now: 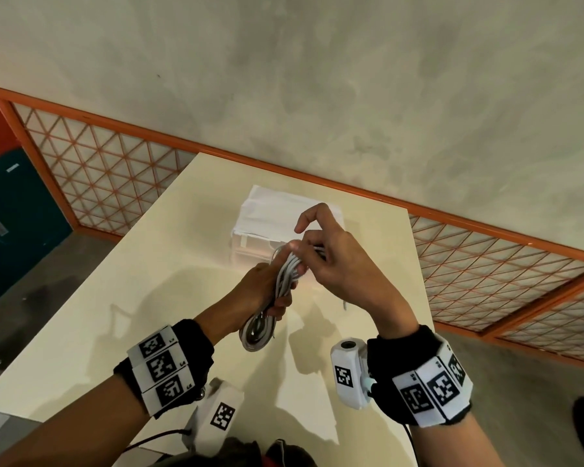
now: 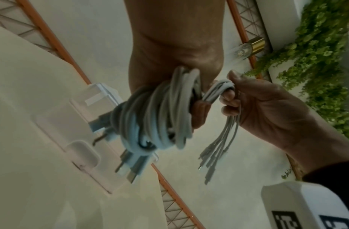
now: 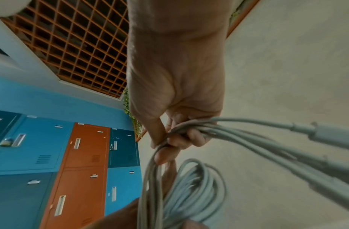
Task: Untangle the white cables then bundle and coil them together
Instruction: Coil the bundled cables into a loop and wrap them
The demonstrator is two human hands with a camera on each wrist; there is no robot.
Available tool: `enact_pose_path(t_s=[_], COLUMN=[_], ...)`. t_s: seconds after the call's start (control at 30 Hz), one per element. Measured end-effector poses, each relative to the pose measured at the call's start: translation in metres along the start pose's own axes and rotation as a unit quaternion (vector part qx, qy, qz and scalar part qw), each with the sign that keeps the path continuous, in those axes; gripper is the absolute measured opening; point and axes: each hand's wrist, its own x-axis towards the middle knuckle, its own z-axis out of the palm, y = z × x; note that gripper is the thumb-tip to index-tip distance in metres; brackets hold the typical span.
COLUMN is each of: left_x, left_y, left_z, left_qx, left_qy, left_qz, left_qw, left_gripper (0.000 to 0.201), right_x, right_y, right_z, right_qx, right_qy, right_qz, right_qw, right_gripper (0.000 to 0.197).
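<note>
Head view | left hand (image 1: 262, 286) grips coiled white cables (image 1: 285, 274) | right hand (image 1: 331, 261) pinches their ends

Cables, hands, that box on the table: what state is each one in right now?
cables: wound into a coil, held above the table, plug ends hanging loose.
left hand: grips the coil, fingers curled round it.
right hand: pinches the loose cable ends beside the coil.
box: resting on the table; cannot tell if open.
table: bare beneath the hands.
</note>
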Motion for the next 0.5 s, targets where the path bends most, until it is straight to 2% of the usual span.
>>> enact_pose_path(t_s=[0.17,0.33,0.4,0.5], left_x=[0.007,0.01,0.009,0.004], left_y=[-0.004,-0.007,-0.01,-0.009], left_z=[-0.005,-0.013,-0.017,-0.018], left_qx=[0.044,-0.021,-0.001,0.087], left_qy=[-0.056,-0.14,-0.162,-0.127], left_qz=[0.0,-0.026,-0.006,0.043], left_qw=[0.997,0.99,0.987,0.987], left_gripper=[0.086,0.096,0.087,0.048], right_x=[0.003,0.004,0.004,0.004], right_y=[0.006,0.008,0.008,0.008], right_z=[0.002,0.008,0.009,0.009], right_qx=[0.085,0.089,0.089,0.089], right_qy=[0.057,0.089,0.093,0.088], right_qz=[0.037,0.041,0.041,0.041], right_qw=[0.994,0.991,0.991,0.991], right_gripper=[0.034,0.045,0.045,0.047])
